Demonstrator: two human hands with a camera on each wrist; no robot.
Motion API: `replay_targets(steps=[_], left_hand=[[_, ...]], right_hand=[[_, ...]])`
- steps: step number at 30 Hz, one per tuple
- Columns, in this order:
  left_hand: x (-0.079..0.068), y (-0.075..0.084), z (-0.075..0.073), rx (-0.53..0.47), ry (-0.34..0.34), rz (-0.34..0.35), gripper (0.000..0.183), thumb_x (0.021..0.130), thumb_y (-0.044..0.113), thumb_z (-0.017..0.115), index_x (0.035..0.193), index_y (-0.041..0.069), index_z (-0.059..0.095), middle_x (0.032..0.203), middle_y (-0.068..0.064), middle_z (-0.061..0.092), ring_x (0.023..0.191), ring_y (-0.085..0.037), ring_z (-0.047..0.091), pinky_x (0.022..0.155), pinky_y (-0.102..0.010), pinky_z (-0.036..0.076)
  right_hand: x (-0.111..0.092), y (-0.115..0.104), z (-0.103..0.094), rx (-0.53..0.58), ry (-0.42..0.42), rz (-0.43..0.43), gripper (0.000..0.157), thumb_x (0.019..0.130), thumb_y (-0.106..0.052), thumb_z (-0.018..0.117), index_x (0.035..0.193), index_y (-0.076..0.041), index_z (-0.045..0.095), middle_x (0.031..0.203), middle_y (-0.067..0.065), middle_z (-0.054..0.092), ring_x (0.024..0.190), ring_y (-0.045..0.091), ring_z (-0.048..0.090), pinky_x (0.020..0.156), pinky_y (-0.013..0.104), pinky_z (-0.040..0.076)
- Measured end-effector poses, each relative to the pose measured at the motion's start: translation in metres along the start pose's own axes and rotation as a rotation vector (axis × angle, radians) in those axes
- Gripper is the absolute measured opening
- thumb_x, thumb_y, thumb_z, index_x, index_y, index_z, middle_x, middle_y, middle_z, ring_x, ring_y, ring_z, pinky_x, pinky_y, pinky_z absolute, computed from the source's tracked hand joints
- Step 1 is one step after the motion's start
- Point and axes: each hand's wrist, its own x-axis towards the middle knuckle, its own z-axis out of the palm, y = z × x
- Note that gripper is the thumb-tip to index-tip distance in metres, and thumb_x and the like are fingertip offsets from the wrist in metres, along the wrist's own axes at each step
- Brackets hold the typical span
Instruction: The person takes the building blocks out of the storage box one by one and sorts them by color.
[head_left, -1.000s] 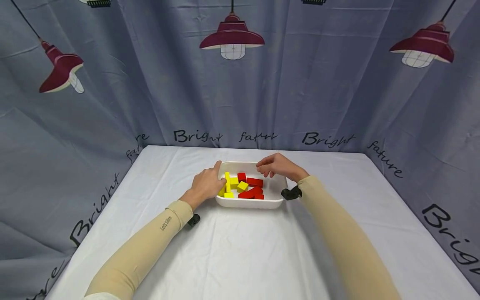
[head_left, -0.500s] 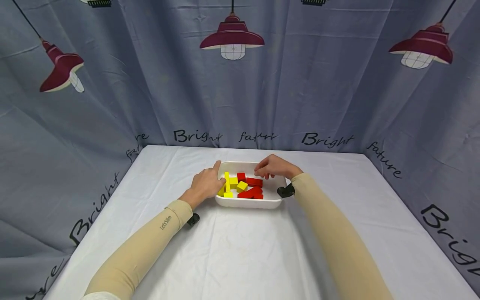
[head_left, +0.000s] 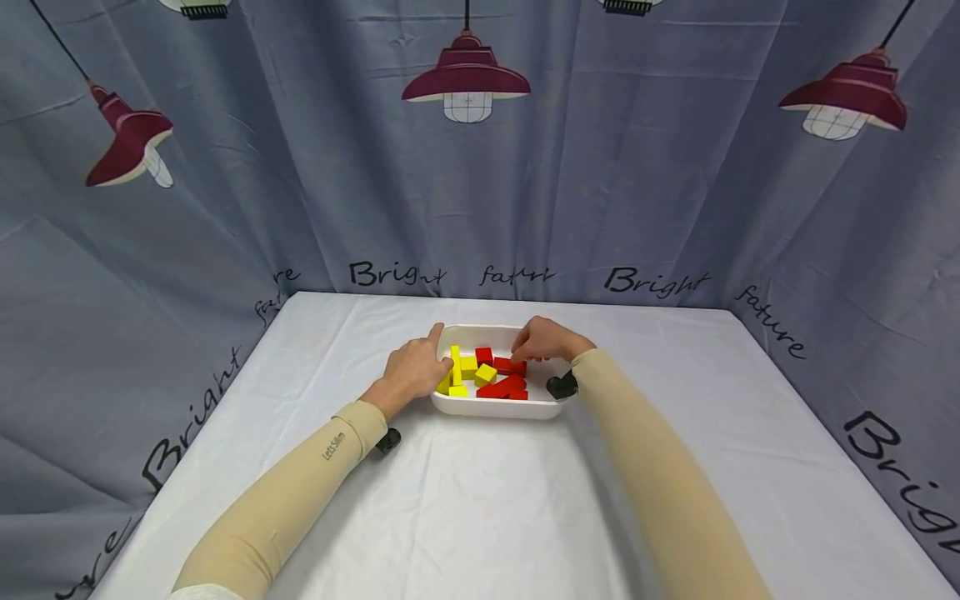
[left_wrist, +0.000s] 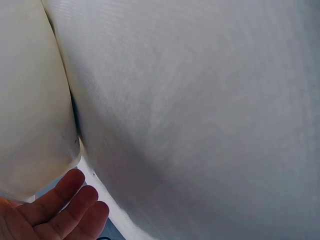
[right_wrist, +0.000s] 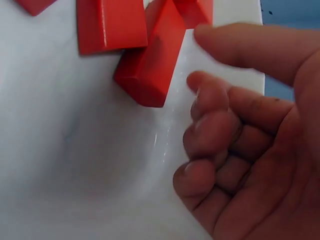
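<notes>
right hand (head_left: 551,339) has come lower, nearer the red blocks (head_left: 499,389), than a second ago. on the white desk (head_left: 480,500) sits a white tray (head_left: 495,408), its left wall held by the left hand (head_left: 411,367), thumb over the rim. the right hand holds nothing, a narrow gap between thumb and bent fingers. inside the tray, red blocks lie mostly right of yellow blocks (head_left: 486,375).

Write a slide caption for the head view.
The left hand grips a white tray of yellow blocks and red blocks; the right hand hovers close to the red blocks.
</notes>
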Motion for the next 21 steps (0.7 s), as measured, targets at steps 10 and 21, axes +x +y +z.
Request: replay_targets(steps=[10, 21], left_hand=[[0.0006, -0.0009, 0.0012, 0.002, 0.000, -0.002, 0.072, 0.098, 0.038, 0.053, 0.160, 0.014, 0.025, 0.133, -0.013, 0.064, 0.108, -0.027, 0.064, 0.090, -0.047, 0.055], [0.0011, -0.0009, 0.0007, -0.008, 0.011, 0.000, 0.071, 0.097, 0.038, 0.053, 0.159, 0.015, 0.026, 0.132, -0.013, 0.065, 0.104, -0.027, 0.064, 0.088, -0.047, 0.055]], right_hand=[[-0.0015, -0.0027, 0.0041, -0.003, 0.007, 0.071, 0.023, 0.089, -0.023, 0.073, 0.105, -0.006, 0.075, 0.090, 0.009, 0.067, 0.075, 0.018, 0.053, 0.065, 0.025, 0.042], [-0.0001, -0.0015, 0.0049, -0.051, -0.059, 0.132, 0.022, 0.084, -0.015, 0.075, 0.104, -0.007, 0.071, 0.091, 0.007, 0.062, 0.075, 0.019, 0.054, 0.066, 0.026, 0.045]])
